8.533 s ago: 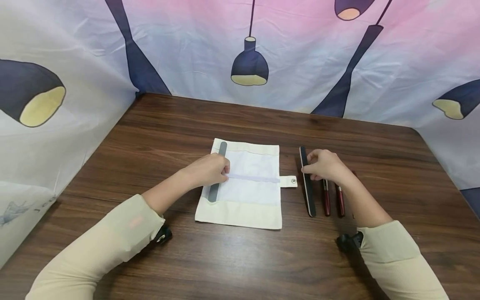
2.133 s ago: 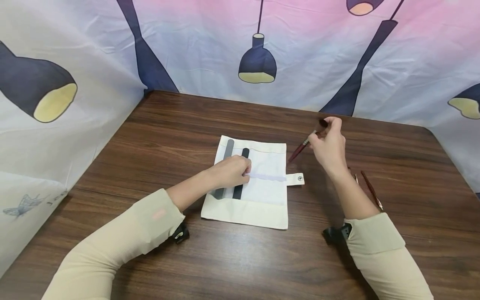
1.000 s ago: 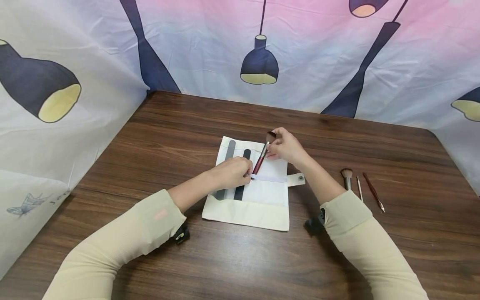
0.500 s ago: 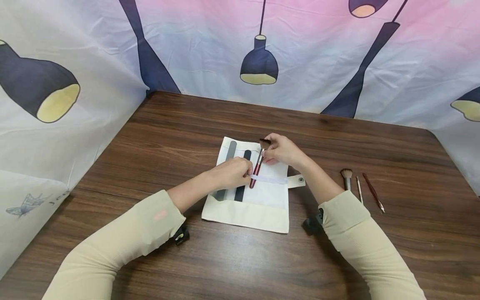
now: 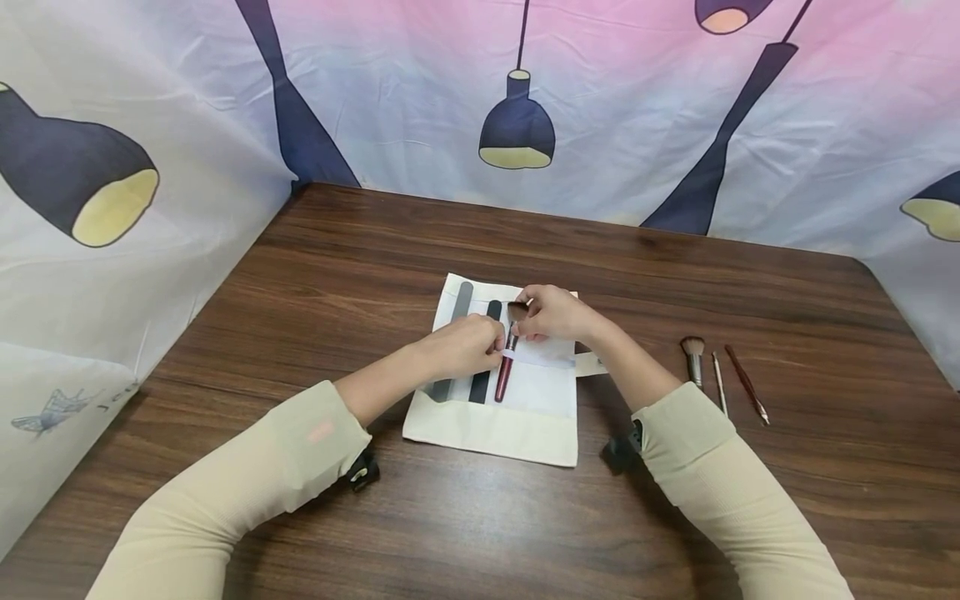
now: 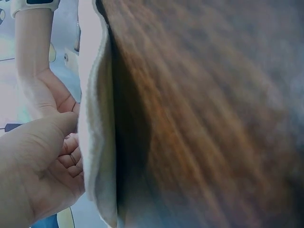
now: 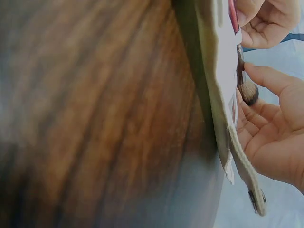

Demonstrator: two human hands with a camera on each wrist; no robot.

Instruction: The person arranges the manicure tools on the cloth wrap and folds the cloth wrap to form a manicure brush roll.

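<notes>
A cream fabric brush roll point(image 5: 491, 432) lies unfolded on the table, a thin white elastic band point(image 5: 546, 361) across its middle. Under the band at the left lie a grey nail file point(image 5: 463, 298) and a black nail file point(image 5: 479, 387). My left hand point(image 5: 467, 343) covers their middles and pinches the band with curled fingers. Right of the files, a makeup brush point(image 5: 504, 380) with a red handle passes under the band, handle end close to the lower pocket's edge. My right hand point(image 5: 557, 314) holds it near the dark bristles point(image 7: 249, 92).
To the right on the wooden table point(image 5: 480, 533) lie another makeup brush point(image 5: 693, 357), partly behind my right sleeve, a thin light stick point(image 5: 720, 379) and a slim dark-red tool point(image 5: 746, 383). The roll's snap strap point(image 5: 590, 364) sticks out beside my right wrist.
The black file went from the table into the roll. My right hand brought the red-handled brush over and slid it under the band towards me. My left hand has lately stayed put.
</notes>
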